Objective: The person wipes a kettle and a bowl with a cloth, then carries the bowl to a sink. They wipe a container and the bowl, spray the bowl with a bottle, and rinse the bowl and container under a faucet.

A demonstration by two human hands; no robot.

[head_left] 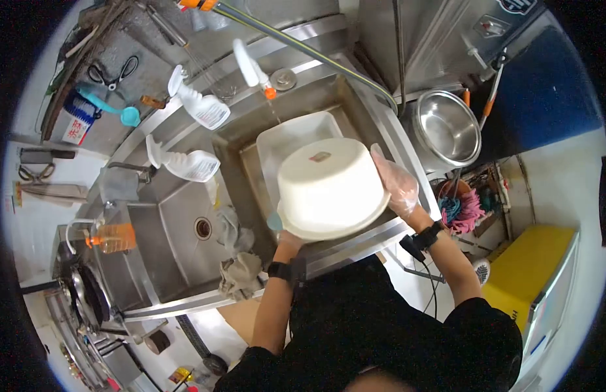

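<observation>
A large white plastic basin (329, 186) is held over the sink, its underside with a small label turned up toward me. My right hand (398, 181), in a clear plastic glove, grips the basin's right side. At the near left rim is my left hand (289, 240), also gloved; the basin hides most of its fingers. A small grey-blue edge of something (275, 222) shows beside that hand, too little to name. Behind the basin, a pale rectangular tub (269, 147) lies in the right sink bowl (241, 147), under a white faucet (252, 65) with an orange tip.
Two white spray bottles (202, 108) stand by the left bowl. Grey cloths (240, 274) drape over the divider and front edge. An orange liquid bottle (115, 238) is at left. A steel pot (449, 127) stands at right, and a yellow-green hose (303, 52) crosses above the sink.
</observation>
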